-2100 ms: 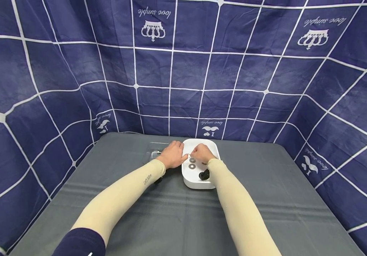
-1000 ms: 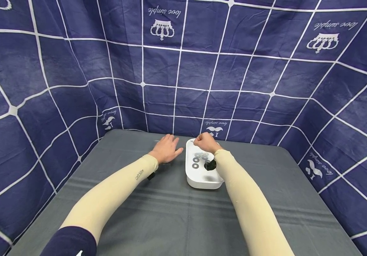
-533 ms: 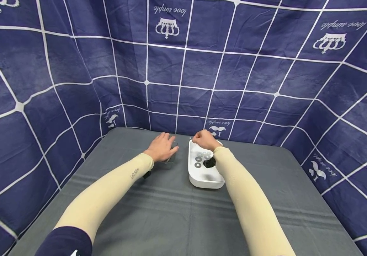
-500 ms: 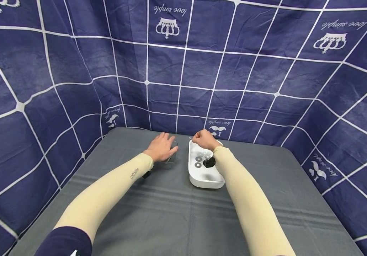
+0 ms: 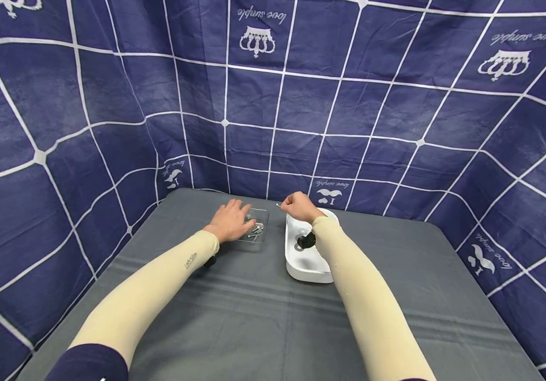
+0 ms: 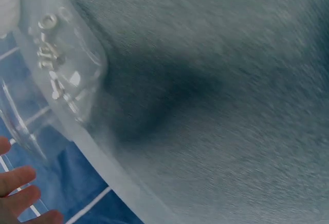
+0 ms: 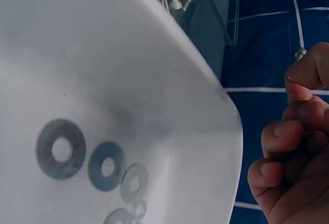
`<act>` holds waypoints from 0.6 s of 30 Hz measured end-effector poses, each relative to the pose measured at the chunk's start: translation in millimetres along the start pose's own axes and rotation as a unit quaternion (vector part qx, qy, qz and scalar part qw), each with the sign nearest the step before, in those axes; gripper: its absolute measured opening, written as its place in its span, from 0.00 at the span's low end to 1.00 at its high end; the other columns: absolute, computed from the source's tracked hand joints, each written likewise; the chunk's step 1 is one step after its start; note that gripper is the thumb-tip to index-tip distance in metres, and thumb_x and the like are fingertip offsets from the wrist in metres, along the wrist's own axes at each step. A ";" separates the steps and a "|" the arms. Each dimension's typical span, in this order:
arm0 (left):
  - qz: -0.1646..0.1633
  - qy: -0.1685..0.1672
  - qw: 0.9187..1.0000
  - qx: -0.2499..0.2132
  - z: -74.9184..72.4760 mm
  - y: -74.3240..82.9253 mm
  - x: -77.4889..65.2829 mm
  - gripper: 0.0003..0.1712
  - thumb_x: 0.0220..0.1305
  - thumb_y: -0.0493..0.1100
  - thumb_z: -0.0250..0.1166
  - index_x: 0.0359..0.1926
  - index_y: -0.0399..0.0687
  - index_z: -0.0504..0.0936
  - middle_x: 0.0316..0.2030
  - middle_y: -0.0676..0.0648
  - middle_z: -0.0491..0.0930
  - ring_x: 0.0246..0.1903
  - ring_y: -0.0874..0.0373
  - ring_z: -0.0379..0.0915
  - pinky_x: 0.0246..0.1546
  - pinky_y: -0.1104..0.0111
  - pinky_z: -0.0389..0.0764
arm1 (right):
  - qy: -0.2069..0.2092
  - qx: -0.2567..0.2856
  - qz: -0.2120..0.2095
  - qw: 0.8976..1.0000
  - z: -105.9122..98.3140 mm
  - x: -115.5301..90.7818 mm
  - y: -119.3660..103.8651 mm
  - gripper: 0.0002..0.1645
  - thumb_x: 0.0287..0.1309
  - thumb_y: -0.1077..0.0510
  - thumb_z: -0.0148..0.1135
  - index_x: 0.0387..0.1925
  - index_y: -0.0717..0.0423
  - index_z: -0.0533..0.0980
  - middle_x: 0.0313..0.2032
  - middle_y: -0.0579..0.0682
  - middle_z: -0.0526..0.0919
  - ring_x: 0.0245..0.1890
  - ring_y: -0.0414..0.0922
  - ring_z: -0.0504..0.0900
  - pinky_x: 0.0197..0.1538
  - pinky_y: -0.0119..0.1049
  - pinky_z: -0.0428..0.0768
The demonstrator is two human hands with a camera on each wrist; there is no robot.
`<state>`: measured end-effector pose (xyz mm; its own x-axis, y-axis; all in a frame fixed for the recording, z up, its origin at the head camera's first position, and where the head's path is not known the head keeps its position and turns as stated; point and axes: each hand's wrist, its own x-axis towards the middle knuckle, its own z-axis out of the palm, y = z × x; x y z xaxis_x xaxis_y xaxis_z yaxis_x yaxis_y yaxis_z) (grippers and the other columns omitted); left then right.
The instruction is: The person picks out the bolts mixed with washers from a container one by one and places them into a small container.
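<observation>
My right hand [image 5: 299, 205] is above the far end of a white tray [image 5: 308, 277], thumb and forefinger pinching a small silver screw [image 7: 300, 54]. In the right wrist view its other fingers curl in toward the palm. Several flat washers [image 7: 107, 166] of different sizes lie on the white tray's floor. To the left, my left hand [image 5: 230, 221] is spread over the left part of a clear plastic box [image 5: 254, 246], holding nothing. Several silver screws [image 5: 256, 229] lie inside that box, and the left wrist view shows the left fingertips [image 6: 18, 180] apart.
A dark grey cloth [image 5: 244, 307] covers the table, and a blue gridded curtain [image 5: 301, 106] hangs round its back and sides. The white tray's raised wall stands between the washers and the clear box. A black wrist camera [image 5: 307, 241] hangs under my right wrist.
My right hand has risen from inside the white tray to above its far rim with the screw. My left hand has drawn away leftward, uncovering the clear box's right part and its screws.
</observation>
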<state>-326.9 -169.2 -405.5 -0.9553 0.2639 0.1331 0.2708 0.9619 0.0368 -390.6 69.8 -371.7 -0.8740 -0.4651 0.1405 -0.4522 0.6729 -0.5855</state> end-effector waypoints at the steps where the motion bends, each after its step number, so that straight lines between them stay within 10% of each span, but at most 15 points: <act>1: -0.002 -0.002 1.000 0.001 1.1 -1.6 -1.2 0.38 0.73 0.64 0.49 0.74 0.47 0.67 0.68 0.36 0.67 0.70 0.42 0.59 0.66 0.44 0.66 | -0.001 0.000 0.000 1.000 1.7 0.2 -0.3 0.12 0.57 0.61 0.58 0.29 0.61 0.86 0.23 0.42 0.78 0.24 0.38 0.69 0.31 0.29 0.68; 18: -0.035 -0.037 0.999 -0.008 7.1 -21.5 -7.3 0.39 0.74 0.65 0.48 0.76 0.49 0.62 0.70 0.36 0.65 0.72 0.41 0.57 0.68 0.41 0.63 | -0.018 0.001 -0.013 1.000 15.1 16.9 -19.1 0.11 0.58 0.61 0.59 0.27 0.60 0.85 0.19 0.40 0.74 0.24 0.38 0.70 0.34 0.30 0.70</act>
<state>-326.6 -191.3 -414.3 -0.9781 0.2003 0.0570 0.2036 0.9773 0.0589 -394.1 40.4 -370.2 -0.8548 -0.5031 0.1273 -0.4747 0.6590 -0.5834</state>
